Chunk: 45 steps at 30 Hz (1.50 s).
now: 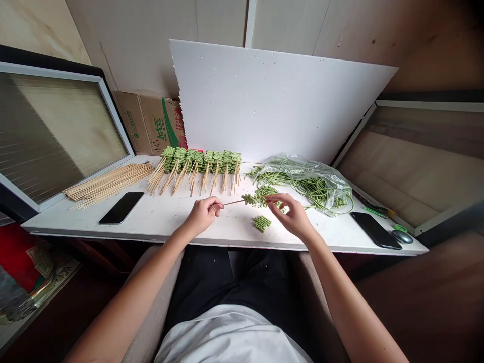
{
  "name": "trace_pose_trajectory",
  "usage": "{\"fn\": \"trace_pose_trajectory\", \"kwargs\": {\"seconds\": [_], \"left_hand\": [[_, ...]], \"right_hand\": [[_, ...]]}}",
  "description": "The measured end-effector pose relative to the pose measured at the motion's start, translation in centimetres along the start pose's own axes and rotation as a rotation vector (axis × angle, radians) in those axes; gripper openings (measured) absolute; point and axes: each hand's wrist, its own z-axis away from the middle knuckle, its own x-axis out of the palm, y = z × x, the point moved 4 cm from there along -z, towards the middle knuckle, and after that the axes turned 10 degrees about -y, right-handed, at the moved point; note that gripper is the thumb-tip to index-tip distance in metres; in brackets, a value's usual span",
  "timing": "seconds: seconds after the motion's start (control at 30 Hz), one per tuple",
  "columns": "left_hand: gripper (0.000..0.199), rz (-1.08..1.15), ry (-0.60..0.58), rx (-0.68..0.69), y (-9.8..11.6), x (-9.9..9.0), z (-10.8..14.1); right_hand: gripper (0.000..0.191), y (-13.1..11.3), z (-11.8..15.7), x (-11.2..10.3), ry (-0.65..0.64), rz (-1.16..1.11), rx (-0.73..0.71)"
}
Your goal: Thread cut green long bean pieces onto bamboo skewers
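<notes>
My left hand is closed round the blunt end of a thin bamboo skewer, held level above the table. Short cut green bean pieces are threaded crosswise on its far half. My right hand has thumb and fingertips pinched at the right end of that row, on a bean piece partly hidden by the fingers. Just below lies a small neat bundle of cut bean pieces. More cut pieces lie behind the skewer.
Stacked bean skewers line the back, sticks pointing forward. Bare bamboo skewers and a phone lie left. To the right are a plastic bag of long beans, another phone and a round grey object. A white board stands behind.
</notes>
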Motion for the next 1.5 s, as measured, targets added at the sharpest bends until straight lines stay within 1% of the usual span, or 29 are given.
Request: {"fn": "trace_pose_trajectory", "kwargs": {"seconds": [0.1, 0.13, 0.17, 0.27, 0.33, 0.43, 0.5, 0.6, 0.77, 0.9, 1.0, 1.1, 1.17, 1.23, 1.37, 1.5], "left_hand": [[0.024, -0.044, 0.034, 0.010, -0.3, -0.4, -0.1], [0.025, -0.056, 0.042, 0.012, -0.4, -0.5, -0.1], [0.026, -0.066, 0.049, 0.012, -0.4, -0.5, -0.1], [0.029, -0.095, 0.067, 0.013, -0.6, -0.6, -0.1], [0.028, -0.111, 0.077, 0.013, -0.7, -0.6, -0.1], [0.027, -0.123, 0.080, 0.000, -1.0, -0.6, -0.1], [0.028, -0.130, 0.076, -0.006, -1.2, -0.6, -0.1], [0.030, -0.137, 0.069, -0.006, -1.4, -0.6, -0.1], [0.032, -0.143, 0.056, -0.013, -1.6, -0.6, -0.1], [0.031, -0.139, 0.045, -0.012, -1.4, -0.4, -0.1], [0.031, -0.156, 0.041, 0.002, -1.2, -0.2, 0.0], [0.029, -0.193, 0.045, 0.013, -1.0, -0.1, 0.0], [0.026, -0.221, 0.050, 0.013, -0.9, -0.1, 0.0], [0.024, -0.247, 0.056, 0.015, -0.8, -0.1, 0.0], [0.023, -0.291, 0.060, 0.035, -0.5, -0.1, 0.0], [0.023, -0.309, 0.052, 0.037, -0.3, 0.0, 0.1]], "right_hand": [[0.017, 3.3, 0.2, 0.6, -0.210, 0.172, 0.144], [0.014, 4.3, 0.3, 1.0, -0.262, 0.211, 0.183], [0.013, 5.1, 0.4, 1.4, -0.283, 0.243, 0.217], [0.016, 6.4, 0.6, 2.2, -0.227, 0.300, 0.239], [0.018, 6.7, 0.6, 2.6, -0.192, 0.315, 0.241], [0.016, 7.0, 0.5, 2.9, -0.188, 0.298, 0.295], [0.017, 7.0, 0.5, 2.9, -0.175, 0.260, 0.320], [0.023, 6.8, 0.3, 2.4, -0.124, 0.175, 0.306], [0.038, 5.8, -0.1, 0.2, 0.055, 0.020, 0.265], [0.051, 5.5, -0.2, -1.0, 0.151, -0.277, 0.311], [0.055, 5.5, -0.2, -1.1, 0.198, -0.486, 0.357], [0.056, 5.2, -0.2, -1.1, 0.278, -0.647, 0.349], [0.055, 4.9, -0.3, -1.1, 0.289, -0.721, 0.327], [0.050, 4.5, -0.3, -1.0, 0.261, -0.751, 0.308], [0.047, 3.6, -0.4, -0.9, 0.212, -0.747, 0.294], [0.045, 3.0, -0.4, -0.6, 0.203, -0.751, 0.292]]}}
